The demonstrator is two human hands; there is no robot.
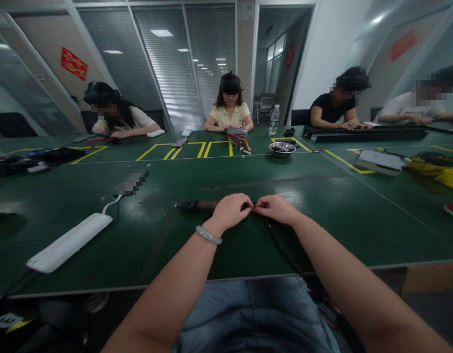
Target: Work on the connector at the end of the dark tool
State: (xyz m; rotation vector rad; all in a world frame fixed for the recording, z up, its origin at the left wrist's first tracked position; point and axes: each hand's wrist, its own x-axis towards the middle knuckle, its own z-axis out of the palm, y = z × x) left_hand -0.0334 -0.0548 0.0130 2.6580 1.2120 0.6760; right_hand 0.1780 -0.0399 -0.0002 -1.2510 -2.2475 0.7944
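A dark, pen-shaped electric screwdriver (199, 206) lies across the table in front of me, its bit end to the left. My left hand (231, 212) wraps over its rear part, fingers closed. Close against those fingertips, my right hand (276, 208) is pinched on what looks like the end of a black cable (281, 247). A tiny shiny spot shows between the two hands, but the joint itself is mostly hidden by fingers. From under the right hand the cable runs down over the table's front edge.
A white power strip (71, 241) lies at left, with a blurred-out device (131, 182) on its cord. Farther back are a metal bowl (282, 149), a water bottle (274, 120) and a white box (380, 162). Several people sit across the green table (340, 230).
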